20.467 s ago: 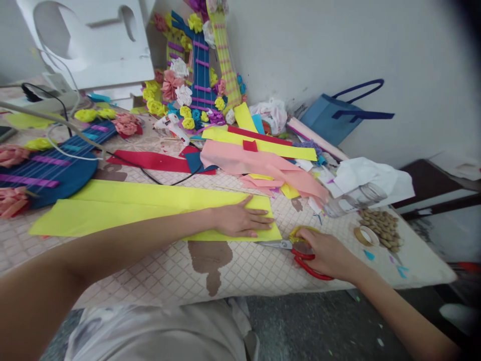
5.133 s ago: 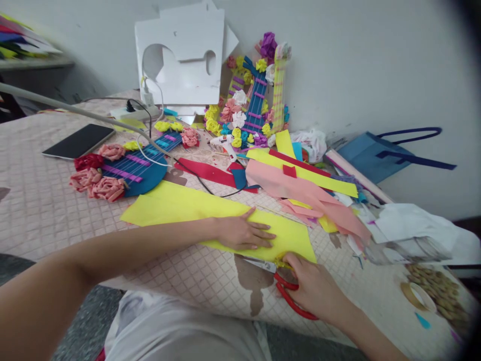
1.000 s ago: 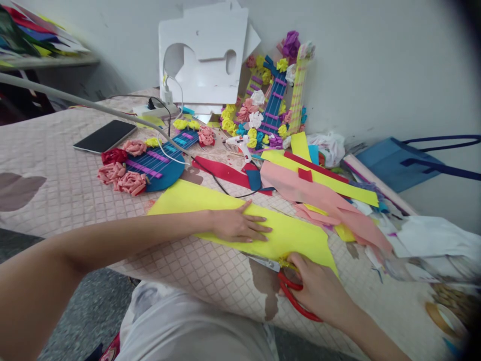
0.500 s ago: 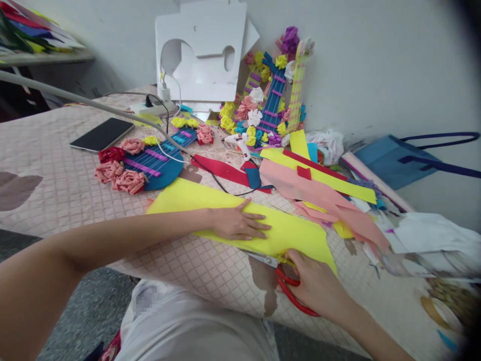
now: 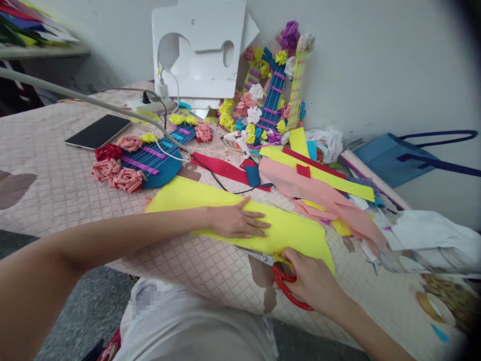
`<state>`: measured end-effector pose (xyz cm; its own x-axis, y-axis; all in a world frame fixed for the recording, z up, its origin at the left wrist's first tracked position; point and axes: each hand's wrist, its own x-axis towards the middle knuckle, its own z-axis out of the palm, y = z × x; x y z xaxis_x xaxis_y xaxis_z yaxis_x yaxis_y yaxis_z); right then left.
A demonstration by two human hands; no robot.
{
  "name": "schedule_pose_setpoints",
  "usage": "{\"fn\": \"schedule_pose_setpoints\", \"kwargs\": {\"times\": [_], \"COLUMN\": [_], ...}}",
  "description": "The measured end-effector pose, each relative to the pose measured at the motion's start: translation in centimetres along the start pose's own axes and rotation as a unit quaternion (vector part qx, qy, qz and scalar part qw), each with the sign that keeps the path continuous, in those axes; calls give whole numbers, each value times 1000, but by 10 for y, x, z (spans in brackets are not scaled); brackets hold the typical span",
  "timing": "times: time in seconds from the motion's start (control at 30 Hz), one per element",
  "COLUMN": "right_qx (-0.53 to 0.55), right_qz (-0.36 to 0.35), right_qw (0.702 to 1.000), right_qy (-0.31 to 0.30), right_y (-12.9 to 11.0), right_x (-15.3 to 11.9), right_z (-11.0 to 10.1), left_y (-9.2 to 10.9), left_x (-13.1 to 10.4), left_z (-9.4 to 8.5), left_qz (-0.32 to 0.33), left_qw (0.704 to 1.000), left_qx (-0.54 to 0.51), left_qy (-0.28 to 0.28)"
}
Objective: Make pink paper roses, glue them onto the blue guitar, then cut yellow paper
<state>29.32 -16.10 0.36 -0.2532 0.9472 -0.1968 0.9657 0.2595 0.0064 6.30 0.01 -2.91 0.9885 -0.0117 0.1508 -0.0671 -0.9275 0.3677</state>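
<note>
A long yellow sheet [image 5: 296,228] lies on the quilted tablecloth in front of me. My left hand [image 5: 238,220] rests flat on its middle, fingers spread. Near the sheet's front edge, my right hand [image 5: 306,276] is wrapped round the red handles of the scissors [image 5: 289,288]. Their metal blades point left along that edge, and the blade tips are partly hidden by the sheet. A small crumpled yellow piece [image 5: 281,258] shows between the scissors and my right fingers.
Behind the sheet lie a blue guitar shape [image 5: 161,170] with paper roses, a black tablet [image 5: 98,131], a glue gun [image 5: 238,141] with cables, and red and pink strips [image 5: 308,183]. A tape roll [image 5: 434,307] sits at the right, a blue bag [image 5: 396,155] at the back.
My right hand and the scissors have shifted slightly left along the sheet's front edge. My left hand stays flat on the sheet. The whole view has moved a little.
</note>
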Motion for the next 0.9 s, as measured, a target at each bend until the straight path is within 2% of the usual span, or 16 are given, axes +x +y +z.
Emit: {"fn": "schedule_pose_setpoints", "kwargs": {"times": [0.33, 0.47, 0.73, 0.9], "right_qx": [30, 44, 21, 31], "right_qz": [24, 13, -4, -1], "right_qw": [999, 999, 1000, 999], "right_qy": [-11, -14, -22, 6], "right_y": [-14, -18, -14, -10], "right_x": [7, 12, 11, 6], "right_z": [-12, -13, -10, -9], "left_y": [1, 1, 0, 2], "left_x": [0, 0, 0, 1], "left_z": [0, 1, 3, 1], "left_qz": [-20, -13, -3, -20], "left_qw": [999, 999, 999, 999], "left_qx": [-33, -48, -41, -40], "left_qy": [-3, 20, 24, 8]}}
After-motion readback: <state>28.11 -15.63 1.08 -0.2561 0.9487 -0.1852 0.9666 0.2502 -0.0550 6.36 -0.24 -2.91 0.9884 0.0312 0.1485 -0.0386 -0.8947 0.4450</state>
